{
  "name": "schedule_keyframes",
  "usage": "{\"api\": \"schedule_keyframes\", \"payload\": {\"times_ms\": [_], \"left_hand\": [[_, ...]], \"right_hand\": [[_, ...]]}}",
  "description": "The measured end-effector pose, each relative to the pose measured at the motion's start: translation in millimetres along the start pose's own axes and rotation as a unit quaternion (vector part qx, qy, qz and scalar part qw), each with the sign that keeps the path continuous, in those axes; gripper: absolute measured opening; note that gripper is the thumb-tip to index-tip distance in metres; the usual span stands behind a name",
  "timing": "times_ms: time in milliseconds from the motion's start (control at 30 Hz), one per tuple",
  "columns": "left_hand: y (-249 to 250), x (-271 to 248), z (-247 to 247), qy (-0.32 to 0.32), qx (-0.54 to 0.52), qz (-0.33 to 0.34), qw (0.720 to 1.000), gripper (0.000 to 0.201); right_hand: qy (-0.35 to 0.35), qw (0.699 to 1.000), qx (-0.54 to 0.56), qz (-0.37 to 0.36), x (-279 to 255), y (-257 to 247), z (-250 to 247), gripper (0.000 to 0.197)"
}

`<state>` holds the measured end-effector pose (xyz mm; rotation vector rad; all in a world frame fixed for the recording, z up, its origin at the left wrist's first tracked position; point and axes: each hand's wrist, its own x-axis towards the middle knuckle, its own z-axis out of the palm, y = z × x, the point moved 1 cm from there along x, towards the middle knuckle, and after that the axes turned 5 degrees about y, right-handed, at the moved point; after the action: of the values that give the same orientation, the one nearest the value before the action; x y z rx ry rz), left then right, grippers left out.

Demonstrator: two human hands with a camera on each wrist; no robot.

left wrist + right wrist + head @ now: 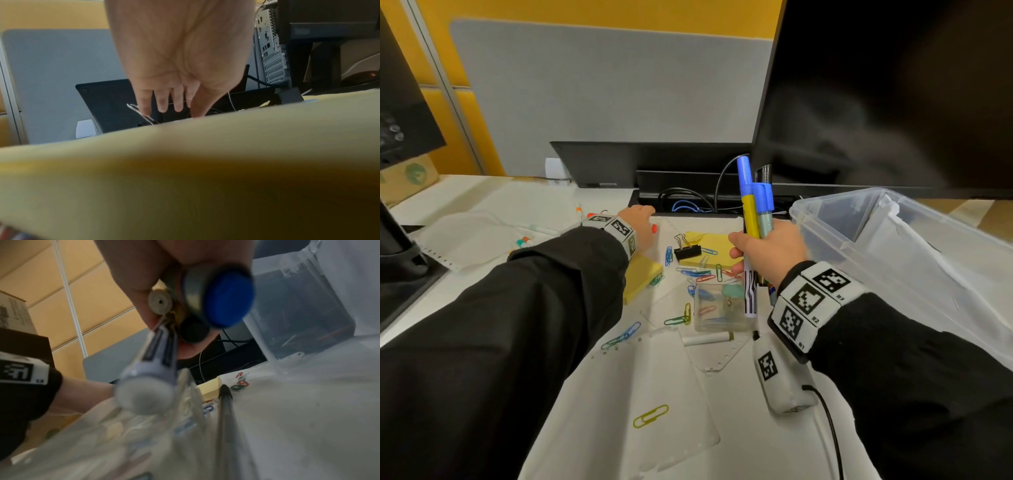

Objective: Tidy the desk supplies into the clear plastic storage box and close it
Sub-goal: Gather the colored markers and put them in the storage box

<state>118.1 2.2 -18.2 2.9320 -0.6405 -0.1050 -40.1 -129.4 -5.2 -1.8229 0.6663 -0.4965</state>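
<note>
My right hand (763, 250) grips a bundle of markers and pens (751, 209) upright; blue caps point up, and their butt ends (226, 298) face the right wrist camera. The clear plastic storage box (914, 260) lies open and tilted just right of that hand, its wall (298, 305) close behind the bundle. My left hand (640, 219) reaches to the desk's far edge. Its fingers (162, 104) hang straight and hold nothing, the little finger next to a binder clip's wire handle (132, 107). An orange-tipped thing (654, 228) lies beside that hand.
Two yellow sticky-note pads (642, 277) (710, 248), a black binder clip (687, 251), scattered coloured paper clips (678, 320), a small clear clip box (719, 310) and a white marker (707, 339) lie on punched sheets. More pens (524, 241) lie far left. A cable tray (688, 202) and a monitor (893, 96) stand behind.
</note>
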Motion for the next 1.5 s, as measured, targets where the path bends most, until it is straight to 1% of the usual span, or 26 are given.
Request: {"api": "schedule_keyframes", "payload": {"times_ms": [133, 200, 300, 433, 533, 600, 667, 700, 733, 767, 800, 833, 867, 900, 967, 1000, 1033, 1100, 1167, 1200, 1267, 1367, 1400, 1433, 1467, 1500], "left_hand": [[1, -3, 0, -0.034, 0.028, -0.008, 0.999, 0.054], [-1, 0, 1, -0.028, 0.055, 0.002, 0.998, 0.05], [-5, 4, 2, -0.019, 0.055, 0.013, 0.998, 0.041], [-2, -2, 5, 0.007, 0.032, 0.03, 0.999, 0.031], [5, -17, -7, 0.062, -0.016, 0.029, 0.998, 0.024], [4, -32, -21, 0.129, -0.034, 0.027, 0.991, 0.023], [0, -46, -40, 0.211, -0.1, 0.019, 0.972, 0.019], [-4, -54, -48, 0.245, -0.168, 0.008, 0.955, 0.016], [-7, -64, -57, 0.259, -0.258, -0.014, 0.931, 0.011], [-9, -74, -63, 0.256, -0.362, -0.033, 0.895, 0.008], [-8, -87, -68, 0.237, -0.469, -0.045, 0.849, 0.015], [-6, -100, -69, 0.203, -0.563, -0.043, 0.8, 0.021], [-2, -117, -68, 0.162, -0.637, -0.033, 0.753, 0.02], [3, -133, -65, 0.117, -0.691, -0.023, 0.713, 0.016], [11, -160, -49, 0.025, -0.758, -0.014, 0.652, 0.015], [15, -170, -40, -0.021, -0.769, -0.01, 0.639, 0.017], [17, -177, -30, -0.056, -0.763, -0.006, 0.644, 0.019], [20, -185, -14, -0.114, -0.727, -0.001, 0.677, 0.024], [21, -189, -7, -0.144, -0.696, 0.012, 0.703, 0.031], [22, -189, -7, -0.15, -0.684, 0.022, 0.713, 0.033], [24, -190, -10, -0.158, -0.651, 0.045, 0.741, 0.026], [28, -190, -10, -0.126, -0.556, 0.031, 0.821, 0.027], [30, -189, -9, -0.12, -0.534, 0.02, 0.837, 0.026], [32, -189, -7, -0.129, -0.528, 0.009, 0.84, 0.024], [34, -190, -5, -0.15, -0.538, 0.0, 0.829, 0.022], [36, -190, -4, -0.177, -0.559, -0.007, 0.81, 0.02]], "right_hand": [[0.013, 1.0, 0.001, 0.011, 3, 3, -1, 0.018], [0.01, 1.0, 0.006, 0.018, 4, 3, -3, 0.014], [0.004, 0.999, 0.032, 0.032, 0, 3, -5, 0.008], [0.002, 0.998, 0.052, 0.029, -7, -1, -11, 0.013], [-0.008, 0.998, 0.063, 0.021, -13, -2, -16, 0.023], [-0.01, 0.998, 0.065, 0.018, -19, -1, -19, 0.026], [0.0, 0.998, 0.062, 0.001, -24, 0, -23, 0.026], [0.004, 0.998, 0.058, -0.013, -28, -1, -26, 0.026], [0.005, 0.998, 0.053, -0.028, -31, -1, -29, 0.024], [0.003, 0.998, 0.053, -0.04, -35, -3, -32, 0.022], [-0.005, 0.997, 0.062, -0.049, -39, -4, -33, 0.02], [-0.018, 0.995, 0.079, -0.053, -43, -5, -34, 0.02], [-0.033, 0.993, 0.094, -0.057, -47, -7, -32, 0.021], [-0.045, 0.992, 0.105, -0.06, -51, -10, -28, 0.026], [-0.057, 0.988, 0.128, -0.061, -61, -14, -19, 0.033], [-0.058, 0.985, 0.147, -0.062, -66, -16, -14, 0.032], [-0.056, 0.982, 0.167, -0.063, -71, -18, -10, 0.03], [-0.041, 0.979, 0.186, -0.071, -80, -23, -2, 0.017], [-0.04, 0.98, 0.178, -0.085, -87, -29, 1, 0.018], [-0.045, 0.978, 0.182, -0.092, -89, -32, 2, 0.018], [-0.061, 0.974, 0.19, -0.102, -94, -38, 1, 0.02], [-0.058, 0.976, 0.179, -0.113, -98, -44, 1, 0.023], [-0.059, 0.975, 0.183, -0.114, -99, -45, 2, 0.022], [-0.061, 0.974, 0.187, -0.113, -100, -46, 4, 0.022], [-0.063, 0.974, 0.189, -0.112, -101, -47, 5, 0.024], [-0.063, 0.973, 0.19, -0.115, -103, -48, 6, 0.025]]}}
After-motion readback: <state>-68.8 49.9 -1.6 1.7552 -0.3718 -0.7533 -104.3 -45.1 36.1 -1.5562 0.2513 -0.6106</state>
